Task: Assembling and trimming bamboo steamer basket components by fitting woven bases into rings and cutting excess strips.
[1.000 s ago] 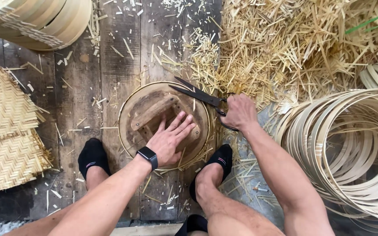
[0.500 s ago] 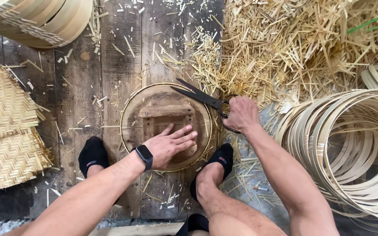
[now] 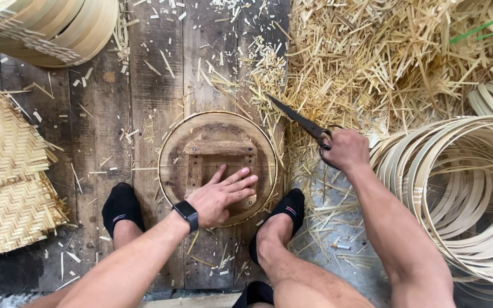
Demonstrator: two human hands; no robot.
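Pressing down flat with fingers spread, the left hand rests on the round wooden disc with a raised cross-frame, covering its lower right part; a black wristwatch sits on that wrist just below the disc's rim. That disc lies on the dark plank floor between two feet in black socks, one at its lower left, the other at its lower right. Up and to the right of the disc, just past its rim, the right hand is clenched around the handles of long dark metal shears, whose closed blades point up-left over the disc's upper right edge without touching it. Beyond the shears, further right of the disc, lies a heap of pale bamboo offcuts, and below that a stack of thin bamboo hoops. Well left of the disc lie woven bamboo mats; a curved bamboo basket wall stands at upper left.
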